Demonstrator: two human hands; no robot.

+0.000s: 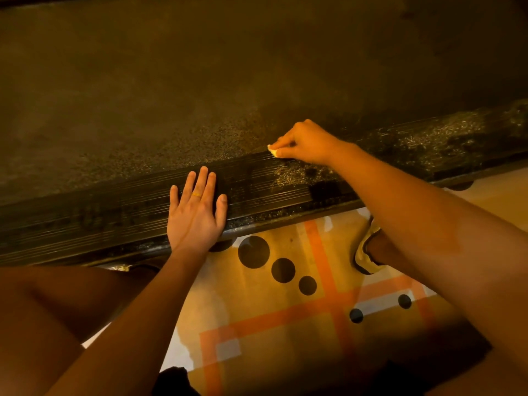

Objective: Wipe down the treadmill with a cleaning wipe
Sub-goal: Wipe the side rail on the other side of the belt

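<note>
Left hand (197,212) lies spread flat on side rail (85,218); right hand (307,144) pinches wipe (273,150).

Thin gold-coloured ring (196,194) worn on one finger of the left hand (195,215). Bare forearms (137,315) on both sides, with nothing worn on the right hand (307,144). Bare thigh (43,304) at the left; pale yellowish cloth edge (364,250) near the right leg, garment unclear.

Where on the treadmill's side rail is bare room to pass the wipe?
The side rail is bare left of the left hand, and between it and the right hand gripping the wipe. The belt beyond is bare. Crowded under both hands.
</note>
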